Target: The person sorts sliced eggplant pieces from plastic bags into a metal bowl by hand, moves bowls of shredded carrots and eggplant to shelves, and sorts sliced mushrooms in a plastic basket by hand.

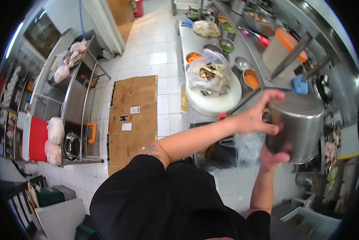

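Observation:
A tall stainless steel pot (pixel 297 130) is held up off the surfaces at the right, its flat closed end on top and a thin rim along its lower edge. My left hand (pixel 261 114) is curved against its near side, with fingers by the upper end and the thumb on the wall. Lower down, my right hand (pixel 272 159) grips the pot near its bottom edge; some of its fingers are hidden behind the metal. Nearby on the counter lies a round white cutting board (pixel 217 105) with an open plastic bag (pixel 209 74) of cut dark-skinned pieces on it.
Bowls of shredded orange food (pixel 250 79) and greens (pixel 226 46) line the counter. An orange-lidded bucket (pixel 283 50) stands on the shelf. Flattened cardboard (pixel 133 116) covers part of the tiled floor. At left are a steel sink unit (pixel 77 86) and a red crate (pixel 38 138).

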Available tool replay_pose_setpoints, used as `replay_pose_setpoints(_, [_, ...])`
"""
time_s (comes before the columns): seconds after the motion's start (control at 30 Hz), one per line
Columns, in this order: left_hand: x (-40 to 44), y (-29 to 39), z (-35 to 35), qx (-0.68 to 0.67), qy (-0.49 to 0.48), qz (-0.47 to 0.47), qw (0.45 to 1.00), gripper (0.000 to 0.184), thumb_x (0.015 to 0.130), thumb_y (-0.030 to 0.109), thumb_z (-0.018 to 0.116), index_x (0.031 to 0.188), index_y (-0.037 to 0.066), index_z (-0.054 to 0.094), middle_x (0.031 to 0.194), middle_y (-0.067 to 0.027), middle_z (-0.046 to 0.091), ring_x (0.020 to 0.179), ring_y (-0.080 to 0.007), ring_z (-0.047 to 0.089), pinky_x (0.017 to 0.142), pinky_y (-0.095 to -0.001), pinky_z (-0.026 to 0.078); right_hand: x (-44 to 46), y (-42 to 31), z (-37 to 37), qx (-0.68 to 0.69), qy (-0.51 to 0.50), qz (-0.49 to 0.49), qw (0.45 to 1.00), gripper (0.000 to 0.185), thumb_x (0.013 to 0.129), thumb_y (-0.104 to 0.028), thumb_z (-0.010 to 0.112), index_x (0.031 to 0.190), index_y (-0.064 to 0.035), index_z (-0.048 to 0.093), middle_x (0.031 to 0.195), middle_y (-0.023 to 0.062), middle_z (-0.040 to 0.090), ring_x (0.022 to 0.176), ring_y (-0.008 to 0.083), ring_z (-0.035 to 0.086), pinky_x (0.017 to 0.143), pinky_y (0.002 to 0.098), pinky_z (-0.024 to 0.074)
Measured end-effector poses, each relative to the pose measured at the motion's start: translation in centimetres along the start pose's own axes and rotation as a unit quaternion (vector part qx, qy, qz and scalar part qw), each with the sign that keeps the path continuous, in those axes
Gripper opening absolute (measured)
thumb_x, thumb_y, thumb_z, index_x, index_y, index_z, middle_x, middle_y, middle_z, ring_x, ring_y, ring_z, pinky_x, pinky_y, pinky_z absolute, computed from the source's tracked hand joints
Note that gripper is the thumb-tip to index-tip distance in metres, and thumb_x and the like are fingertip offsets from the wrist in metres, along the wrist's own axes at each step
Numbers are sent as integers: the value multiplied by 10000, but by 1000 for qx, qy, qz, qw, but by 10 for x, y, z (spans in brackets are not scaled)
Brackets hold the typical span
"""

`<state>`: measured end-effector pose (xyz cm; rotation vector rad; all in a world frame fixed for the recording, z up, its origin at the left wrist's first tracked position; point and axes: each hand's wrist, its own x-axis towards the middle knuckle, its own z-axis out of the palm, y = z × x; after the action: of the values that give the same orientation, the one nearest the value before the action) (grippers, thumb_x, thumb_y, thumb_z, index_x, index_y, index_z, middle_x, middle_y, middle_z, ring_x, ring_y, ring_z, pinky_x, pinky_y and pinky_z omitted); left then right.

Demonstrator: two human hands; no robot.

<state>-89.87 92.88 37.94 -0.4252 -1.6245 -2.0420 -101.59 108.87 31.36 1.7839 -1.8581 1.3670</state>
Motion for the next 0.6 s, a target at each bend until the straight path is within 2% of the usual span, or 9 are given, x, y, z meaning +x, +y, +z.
replay_pose_setpoints(0.13, [1, 19, 22, -95, 104, -16, 990, 1254, 661, 464, 948, 1558, 191, 115, 1382, -109, 376, 967, -223, 605, 826, -371, 521, 11, 8, -6, -104, -72, 7, 992, 720, 980, -496, 513, 1509, -19, 410, 1494, 148, 459, 1413, 258, 413, 1175, 425, 328])
replay_pose_setpoints(0.17, [-7, 23, 18, -83, 81, -46, 992, 1223, 670, 454, 940, 1550, 198, 130, 1384, -103, 416, 1125, -240, 546, 925, -420, 492, 17, -3, -6, -36, -102, 34, 994, 716, 979, -485, 516, 1508, -14, 412, 1488, 151, 464, 1406, 260, 422, 1170, 425, 338])
replay_pose_setpoints(0.2, [-15, 27, 15, -71, 58, -75, 993, 1192, 679, 444, 931, 1542, 205, 144, 1386, -97, 456, 1283, -256, 486, 1025, -468, 463, 27, -29, -4, 116, -106, 81, 984, 810, 978, -617, 440, 1503, -1, 414, 1479, 145, 472, 1391, 270, 433, 1173, 440, 331])
replay_pose_setpoints(0.23, [-24, 13, 3, -69, 86, -49, 993, 1180, 684, 443, 929, 1532, 193, 147, 1360, -76, 505, 1214, -255, 548, 1018, -455, 480, 36, -54, -3, 263, -97, 128, 951, 924, 977, -749, 364, 1498, 13, 416, 1469, 140, 480, 1376, 280, 444, 1176, 454, 324])
replay_pose_setpoints(0.33, [-19, -16, -5, -194, 118, -11, 974, 1252, 626, 491, 962, 1531, 209, 143, 1421, -78, 452, 1250, -261, 532, 1052, -432, 473, 26, -93, 22, 224, 11, 64, 972, 842, 971, -709, 454, 1489, -46, 457, 1495, 165, 465, 1359, 332, 442, 1128, 479, 359])
replay_pose_setpoints(0.4, [-12, 10, 5, -172, 123, -58, 976, 1312, 574, 531, 977, 1534, 225, 137, 1465, -80, 406, 1331, -271, 473, 1085, -425, 451, 29, -55, 13, 49, -55, 17, 997, 805, 980, -672, 492, 1495, -55, 457, 1505, 172, 457, 1367, 338, 437, 1130, 483, 358])
replay_pose_setpoints(0.43, [-15, 18, 8, -155, 120, -89, 977, 1342, 550, 550, 981, 1538, 229, 132, 1484, -79, 383, 1379, -277, 431, 1102, -423, 436, 40, -44, 4, 65, -194, 96, 974, 804, 972, -649, 529, 1511, -59, 440, 1511, 177, 452, 1373, 353, 429, 1136, 489, 351])
replay_pose_setpoints(0.5, [-23, 22, 13, -116, 110, -102, 982, 1361, 547, 567, 975, 1546, 228, 115, 1494, -75, 367, 1401, -278, 408, 1107, -424, 437, 41, -65, 3, 303, -118, 149, 934, 841, 943, -647, 585, 1530, -67, 423, 1510, 180, 453, 1366, 368, 449, 1123, 501, 366])
replay_pose_setpoints(0.6, [-31, -14, -13, -206, 103, -98, 968, 1391, 533, 608, 958, 1561, 242, 96, 1535, -76, 335, 1416, -286, 399, 1122, -476, 437, 35, -93, 13, 180, -26, 44, 982, 813, 916, -609, 646, 1499, -73, 466, 1494, 195, 478, 1342, 358, 503, 1077, 495, 423])
